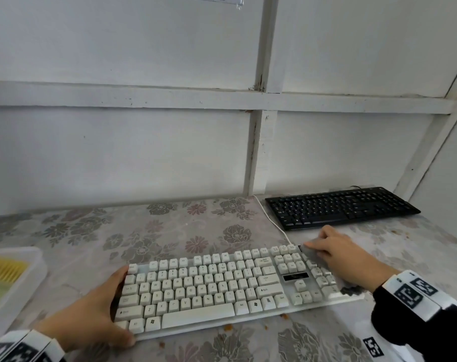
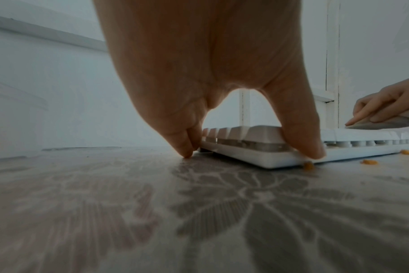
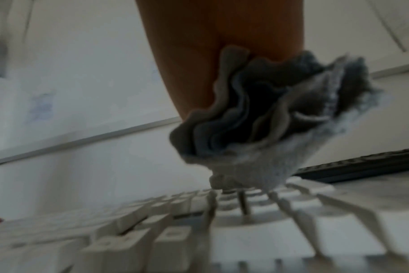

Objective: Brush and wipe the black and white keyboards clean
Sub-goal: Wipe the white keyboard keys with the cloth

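Observation:
The white keyboard (image 1: 196,288) lies on the floral table cover, near the front. My left hand (image 1: 112,307) grips its left end, with the thumb (image 2: 308,144) on the front edge and the fingers at the back corner. My right hand (image 1: 334,254) holds a bunched grey cloth (image 1: 311,250) down on the number pad at the keyboard's far right. In the right wrist view the cloth (image 3: 280,120) is crumpled under the palm, touching the keys (image 3: 268,240). The black keyboard (image 1: 339,207) sits at the back right against the wall, untouched.
A white tray (image 1: 26,286) with yellow bristles in it stands at the left edge. Orange crumbs (image 1: 227,327) lie along the white keyboard's front edge, and dark specks (image 1: 348,290) lie by its right front corner. Its white cable (image 1: 274,220) runs back toward the wall.

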Available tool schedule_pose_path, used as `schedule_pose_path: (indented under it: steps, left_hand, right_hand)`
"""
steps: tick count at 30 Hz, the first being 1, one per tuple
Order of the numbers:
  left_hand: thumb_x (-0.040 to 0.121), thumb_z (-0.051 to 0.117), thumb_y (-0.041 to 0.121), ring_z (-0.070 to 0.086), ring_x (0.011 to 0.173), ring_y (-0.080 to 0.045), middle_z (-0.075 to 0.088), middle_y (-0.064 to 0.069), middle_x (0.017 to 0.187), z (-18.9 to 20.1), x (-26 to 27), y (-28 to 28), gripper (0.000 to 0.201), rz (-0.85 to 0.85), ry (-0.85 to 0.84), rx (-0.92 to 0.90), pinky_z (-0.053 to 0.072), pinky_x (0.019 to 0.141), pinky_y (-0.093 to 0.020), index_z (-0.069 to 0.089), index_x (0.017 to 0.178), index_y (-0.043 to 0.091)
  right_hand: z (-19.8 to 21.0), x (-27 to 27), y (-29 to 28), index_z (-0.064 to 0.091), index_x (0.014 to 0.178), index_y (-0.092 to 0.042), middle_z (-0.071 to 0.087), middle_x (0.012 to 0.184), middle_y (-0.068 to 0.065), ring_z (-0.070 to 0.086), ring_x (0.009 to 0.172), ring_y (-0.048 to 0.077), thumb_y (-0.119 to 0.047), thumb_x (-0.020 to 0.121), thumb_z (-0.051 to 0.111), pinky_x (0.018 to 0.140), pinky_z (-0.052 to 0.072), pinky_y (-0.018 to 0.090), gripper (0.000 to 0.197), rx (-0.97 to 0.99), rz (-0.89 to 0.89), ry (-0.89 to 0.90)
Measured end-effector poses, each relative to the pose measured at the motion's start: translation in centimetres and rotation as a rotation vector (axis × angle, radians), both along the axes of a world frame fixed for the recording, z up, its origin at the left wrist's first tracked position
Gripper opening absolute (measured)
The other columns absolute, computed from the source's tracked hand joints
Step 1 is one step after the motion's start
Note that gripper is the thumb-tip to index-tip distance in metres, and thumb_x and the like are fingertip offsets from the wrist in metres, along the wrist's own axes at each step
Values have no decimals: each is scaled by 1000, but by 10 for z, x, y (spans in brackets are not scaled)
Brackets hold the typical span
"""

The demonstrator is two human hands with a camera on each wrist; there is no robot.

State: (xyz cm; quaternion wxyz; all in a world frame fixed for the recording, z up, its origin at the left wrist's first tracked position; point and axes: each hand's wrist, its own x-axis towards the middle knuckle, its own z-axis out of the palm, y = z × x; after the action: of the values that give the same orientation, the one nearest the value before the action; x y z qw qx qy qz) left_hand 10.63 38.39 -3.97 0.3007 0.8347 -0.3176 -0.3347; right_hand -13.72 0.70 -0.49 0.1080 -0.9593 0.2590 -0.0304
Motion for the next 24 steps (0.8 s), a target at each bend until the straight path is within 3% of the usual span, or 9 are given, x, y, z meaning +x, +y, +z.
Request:
schedule_pose_path:
  steps: [7, 11, 16, 18, 21, 24]
  left_hand:
    - [36, 88, 41, 43, 120, -1, 39, 20, 128, 2, -2, 0, 139, -8, -10, 21, 32, 103, -20, 2, 145, 29]
    - [38, 87, 37, 44, 116, 1, 39, 27, 121, 3, -2, 0, 138, -12, 3, 14, 33, 95, -13, 2, 145, 29]
    - [28, 89, 45, 44, 117, 1, 40, 25, 124, 4, -3, 0, 147, -33, -18, 30, 34, 100, -17, 1, 145, 30]
    - [36, 88, 44, 43, 120, -2, 40, 19, 130, 2, -3, 1, 141, -19, -50, 58, 33, 103, -19, 0, 145, 30]
    - [45, 88, 38, 43, 121, -4, 39, 18, 131, 3, -3, 1, 134, -4, -45, 64, 32, 107, -22, 0, 146, 29]
    - [53, 88, 27, 43, 118, -4, 39, 22, 119, 4, -5, -1, 125, -6, -33, 56, 31, 103, -19, 3, 144, 28]
  right_hand:
    - [-8, -7, -2, 65, 113, -31, 40, 94, -7, 35, 83, 13, -28, 99, 40, 68, 31, 24, 28, -115, -51, 92]
    - [-3, -16, -13, 65, 88, -22, 39, 85, -6, 39, 81, 15, -32, 98, 42, 68, 36, 26, 27, -74, -188, 72]
    - [-2, -18, -26, 69, 90, -15, 35, 83, -7, 40, 72, 10, -20, 97, 48, 57, 32, 19, 22, -135, -249, 49]
    - [9, -3, -9, 70, 99, -14, 37, 87, -6, 41, 72, 8, -21, 97, 48, 59, 32, 15, 23, -71, -181, 28]
    - [27, 35, 47, 65, 117, -24, 42, 98, -3, 46, 86, 11, -28, 97, 46, 66, 33, 14, 28, 33, 39, -3]
    - [36, 75, 117, 65, 116, -23, 41, 103, -3, 46, 92, 15, -22, 97, 47, 73, 33, 17, 26, 118, 275, -23]
